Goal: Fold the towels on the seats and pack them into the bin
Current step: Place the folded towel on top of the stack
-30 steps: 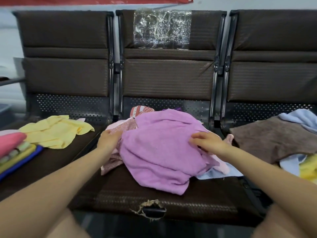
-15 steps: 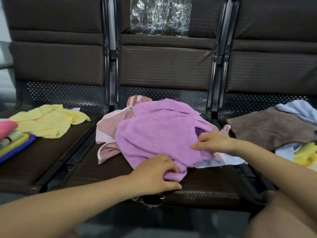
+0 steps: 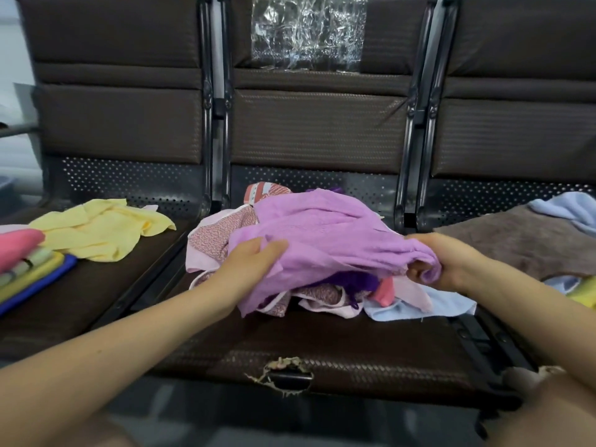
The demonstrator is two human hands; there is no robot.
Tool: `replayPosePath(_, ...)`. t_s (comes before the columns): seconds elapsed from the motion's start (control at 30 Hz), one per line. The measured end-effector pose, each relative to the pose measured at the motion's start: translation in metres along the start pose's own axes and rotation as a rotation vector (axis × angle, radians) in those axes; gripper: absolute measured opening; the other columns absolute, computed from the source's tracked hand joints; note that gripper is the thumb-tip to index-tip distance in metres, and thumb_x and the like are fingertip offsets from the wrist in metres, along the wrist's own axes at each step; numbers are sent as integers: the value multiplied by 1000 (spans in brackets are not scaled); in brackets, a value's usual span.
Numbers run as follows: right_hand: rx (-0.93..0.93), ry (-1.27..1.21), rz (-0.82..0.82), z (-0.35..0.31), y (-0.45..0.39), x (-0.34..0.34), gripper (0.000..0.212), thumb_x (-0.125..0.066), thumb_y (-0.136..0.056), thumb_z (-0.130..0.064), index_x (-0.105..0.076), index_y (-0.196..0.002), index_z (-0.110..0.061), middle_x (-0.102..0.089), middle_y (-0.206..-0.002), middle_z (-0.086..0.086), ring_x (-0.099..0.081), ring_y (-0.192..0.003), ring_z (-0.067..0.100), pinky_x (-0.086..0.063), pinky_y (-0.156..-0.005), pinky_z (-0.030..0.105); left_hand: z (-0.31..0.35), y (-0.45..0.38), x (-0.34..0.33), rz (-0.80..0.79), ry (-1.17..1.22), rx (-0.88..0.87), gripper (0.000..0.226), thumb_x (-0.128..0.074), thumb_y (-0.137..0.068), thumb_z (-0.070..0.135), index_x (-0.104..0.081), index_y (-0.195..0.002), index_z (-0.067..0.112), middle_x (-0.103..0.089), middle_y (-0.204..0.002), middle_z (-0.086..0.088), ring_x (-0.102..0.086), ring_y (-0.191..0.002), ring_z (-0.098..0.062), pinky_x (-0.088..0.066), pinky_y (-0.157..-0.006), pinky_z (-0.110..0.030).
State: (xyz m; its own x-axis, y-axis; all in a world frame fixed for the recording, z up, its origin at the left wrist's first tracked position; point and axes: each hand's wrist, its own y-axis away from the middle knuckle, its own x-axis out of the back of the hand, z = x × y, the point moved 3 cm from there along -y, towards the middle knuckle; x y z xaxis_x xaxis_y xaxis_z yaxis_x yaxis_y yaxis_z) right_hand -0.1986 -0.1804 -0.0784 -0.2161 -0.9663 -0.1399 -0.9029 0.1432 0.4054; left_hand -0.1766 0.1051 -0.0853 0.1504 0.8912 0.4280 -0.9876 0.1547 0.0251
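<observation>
A lilac towel (image 3: 325,233) tops a loose pile of cloths on the middle seat (image 3: 322,346). My left hand (image 3: 248,266) grips its near left edge and my right hand (image 3: 442,262) grips its right end, the cloth curled round the fingers. The towel is raised a little off the pile. Under it show a patterned pink cloth (image 3: 219,233), a dark purple cloth (image 3: 354,282), a coral piece (image 3: 383,291) and a pale blue towel (image 3: 419,304). The bin is not clearly in view.
A yellow towel (image 3: 100,227) lies crumpled on the left seat beside a stack of folded towels (image 3: 25,266). On the right seat lie a brown towel (image 3: 522,243), a light blue one (image 3: 571,211) and a yellow one (image 3: 583,295). The middle seat's front edge is torn (image 3: 283,375).
My left hand moved from the towel's far left side to its near edge and took hold. Both hands have lifted the lilac towel, uncovering the cloths beneath.
</observation>
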Motion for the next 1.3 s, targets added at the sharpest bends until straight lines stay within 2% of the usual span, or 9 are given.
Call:
replayPosePath(0.1, 105, 627, 196, 6, -11, 10, 10, -56, -91, -9, -60, -82, -11, -58, -63, 3, -54, -55, 15, -43, -52, 21, -17, 2, 4, -43, -172, 101, 45, -54, -91, 50, -63, -118, 15, -62, -121, -1, -56, -109, -20, -40, -90, -29)
replayPosePath(0.2, 613, 1257, 346, 2, -10, 5, 18, -61, -86, -15, -62, -104, -18, -57, -87, -1, -54, -82, 19, -38, -68, 30, -20, 7, -1, -47, -272, 95, 34, -45, -99, 35, -64, -116, 12, -60, -117, -2, -52, -113, -20, -33, -81, -21)
replayPosePath(0.3, 893, 1175, 2, 12, 15, -39, 17, -64, -87, -21, -63, -104, -26, -60, -87, -9, -57, -81, 11, -46, -73, 31, -16, 7, 3, -52, -215, 26, 35, -46, -99, 29, -65, -100, 0, -63, -98, -6, -52, -91, -15, -36, -68, -22)
replayPosePath(0.47, 734, 1376, -324, 65, 25, -89, 39, -69, -79, -53, -60, -101, -22, -57, -95, -6, -52, -86, 13, -44, -81, 31, -6, 4, 5, -125, 0, -113, 28, -59, -93, 24, -64, -72, 5, -55, -73, -1, -47, -72, -6, -37, -64, -17)
replayPosePath(0.6, 750, 1193, -276, 58, 19, -104, 25, -60, -93, -27, -59, -76, -8, -57, -77, 3, -47, -73, 9, -39, -72, 33, 3, 9, 0, -159, 76, -165, 36, -59, -94, 25, -57, -58, 19, -49, -63, 12, -43, -65, -1, -35, -62, -18)
replayPosePath(0.73, 752, 825, -44, 9, 24, -107, 28, -52, -96, -12, -59, -76, 6, -61, -74, 19, -48, -72, 15, -38, -69, 35, 8, 0, 15, -29, 146, -135, 30, -44, -100, 24, -66, -90, 7, -65, -89, 1, -54, -84, -12, -41, -80, -31)
replayPosePath(0.93, 334, 694, -411, 9, 29, -95, 35, -62, -91, -36, -60, -75, -5, -54, -75, 11, -46, -71, 21, -37, -69, 36, 9, -24, 32, 100, -186, -243, 23, -41, -102, 22, -59, -94, 10, -56, -93, -2, -48, -85, -12, -34, -68, -7)
replayPosePath(1.03, 283, 769, -455, 9, 21, -86, 39, -61, -92, -37, -55, -70, -5, -49, -69, 10, -43, -67, 20, -36, -68, 35, 1, -38, 40, 111, -250, -293, 30, -42, -101, 19, -59, -86, -1, -56, -82, -3, -49, -86, -18, -34, -72, -26)
replayPosePath(1.3, 174, 506, -529, -4, -5, -46, 35, -78, -73, -44, -56, -66, -19, -51, -66, -5, -49, -64, 7, -43, -64, 20, -12, -68, 58, 223, -396, -260, 34, -39, -101, 24, -59, -86, 2, -62, -83, -9, -55, -79, -22, -33, -68, -33)
